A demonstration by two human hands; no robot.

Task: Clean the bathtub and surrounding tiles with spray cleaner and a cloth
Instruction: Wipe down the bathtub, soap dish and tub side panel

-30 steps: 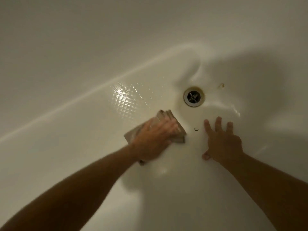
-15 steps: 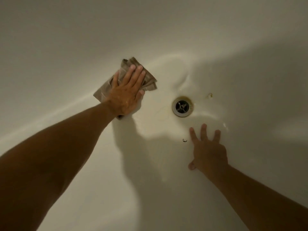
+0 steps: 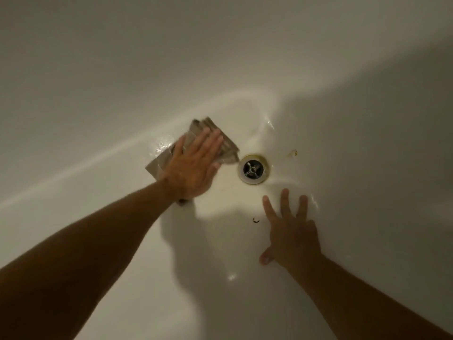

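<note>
Pressing one cloth (image 3: 228,149), two hands

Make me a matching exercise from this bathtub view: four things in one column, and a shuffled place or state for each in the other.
Things:
1. cloth
2. drain
3. right hand
4. dark curled speck

Places or states:
A. flat on the bare tub floor, fingers spread
B. pressed under the left hand
C. metal ring with a yellowish stain round it
D. loose on the tub floor, left of the right hand's fingers

Pairs: 1-B, 2-C, 3-A, 4-D
</note>
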